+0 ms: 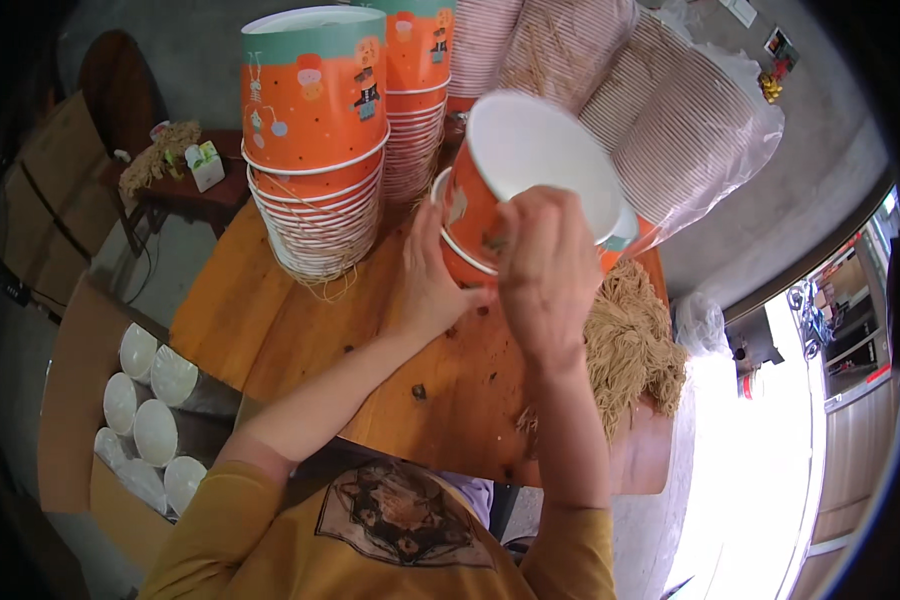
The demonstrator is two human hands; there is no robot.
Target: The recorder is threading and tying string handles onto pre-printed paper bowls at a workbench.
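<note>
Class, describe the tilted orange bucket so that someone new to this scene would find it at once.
Start with the brown wooden table and look toward its far side, where the person's left hand and right hand meet. The orange bucket is there. Unlike the tall standing stack to its left, it leans, its round white end turned upward.

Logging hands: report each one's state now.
Left hand: partly open, cupped against the lower orange tub.
Right hand: curled at the upper orange tub; exact grip cannot be told.
</note>
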